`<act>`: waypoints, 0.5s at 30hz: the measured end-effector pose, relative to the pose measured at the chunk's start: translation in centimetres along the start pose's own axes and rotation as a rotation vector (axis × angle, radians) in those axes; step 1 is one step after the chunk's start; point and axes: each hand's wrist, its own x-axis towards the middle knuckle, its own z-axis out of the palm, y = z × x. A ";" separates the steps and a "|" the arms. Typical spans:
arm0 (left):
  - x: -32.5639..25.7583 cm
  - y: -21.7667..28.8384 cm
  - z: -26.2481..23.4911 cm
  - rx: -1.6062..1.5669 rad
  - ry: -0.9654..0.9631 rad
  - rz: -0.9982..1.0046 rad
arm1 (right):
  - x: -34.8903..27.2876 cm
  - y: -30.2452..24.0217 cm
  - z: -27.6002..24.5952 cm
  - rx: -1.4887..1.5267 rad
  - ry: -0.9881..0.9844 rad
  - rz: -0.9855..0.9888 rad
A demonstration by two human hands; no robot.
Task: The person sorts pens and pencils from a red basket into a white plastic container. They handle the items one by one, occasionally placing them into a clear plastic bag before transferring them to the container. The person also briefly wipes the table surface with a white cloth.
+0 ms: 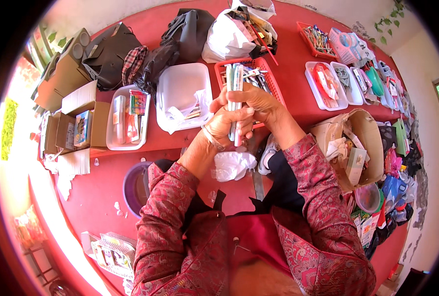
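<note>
Held item: bundle of pens (235, 101), long thin sticks in pale sleeves, standing upright between both hands above the red basket (273, 81)
Left hand (228, 123): fingers clenched round the lower half of the bundle, a bangle at the wrist
Right hand (259, 101): fingers wrapped over the upper middle from the far side, grasping the same bundle
Handling, as I judge it: light, each piece stiff, but loose and smooth against its neighbours, so single pens could slide out endways; best gripped round the middle with a full fist, ends kept level
Below the hands: crumpled white plastic bag (233, 164) on the red floor (96, 187)
Left of basket: white lidded tub (180, 89), white tray (125, 123) of packets
Right: brown paper bag (357, 148) of oddments
Far edge: dark handbag (108, 54)
</note>
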 end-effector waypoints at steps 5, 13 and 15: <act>-0.4 -0.5 0.0 0.043 0.111 0.009 | 0.8 1.3 -0.7 -0.180 0.104 -0.008; -0.4 -1.6 -1.3 0.322 0.242 0.110 | 0.3 2.2 -0.1 -0.034 0.107 0.080; -0.8 -1.6 -1.3 0.164 0.225 0.057 | -0.2 2.6 -1.2 -0.100 -0.075 0.138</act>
